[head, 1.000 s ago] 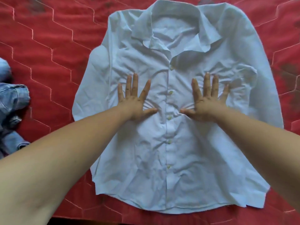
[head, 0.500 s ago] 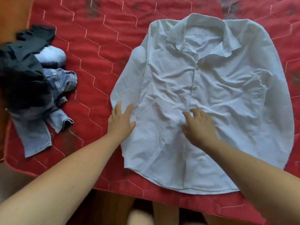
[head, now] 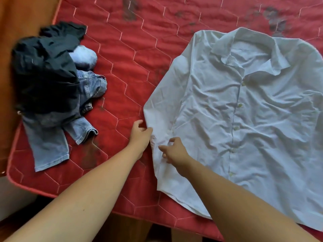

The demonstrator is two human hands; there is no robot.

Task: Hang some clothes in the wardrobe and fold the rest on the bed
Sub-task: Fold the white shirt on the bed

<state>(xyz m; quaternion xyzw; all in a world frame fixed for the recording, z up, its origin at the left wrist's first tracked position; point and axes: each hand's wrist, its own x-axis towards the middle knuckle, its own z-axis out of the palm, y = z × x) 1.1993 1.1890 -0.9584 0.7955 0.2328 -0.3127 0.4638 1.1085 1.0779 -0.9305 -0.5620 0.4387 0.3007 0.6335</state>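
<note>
A white button-up shirt lies face up and flat on the red quilted bed, collar at the far side. My left hand is at the shirt's left edge, where the sleeve lies along the body, and its curled fingers pinch that edge. My right hand rests just inside the same edge, fingers bent and gathering the cloth. The fabric puckers between the two hands.
A heap of clothes lies at the bed's left corner: a black garment on top of blue jeans. The bed's near edge runs under my forearms, with floor below it. An orange surface borders the bed at left.
Both hands have left the shirt's chest and slid to its left edge, going from flat palms to curled fingers. The view swung left, bringing the heap of clothes into sight.
</note>
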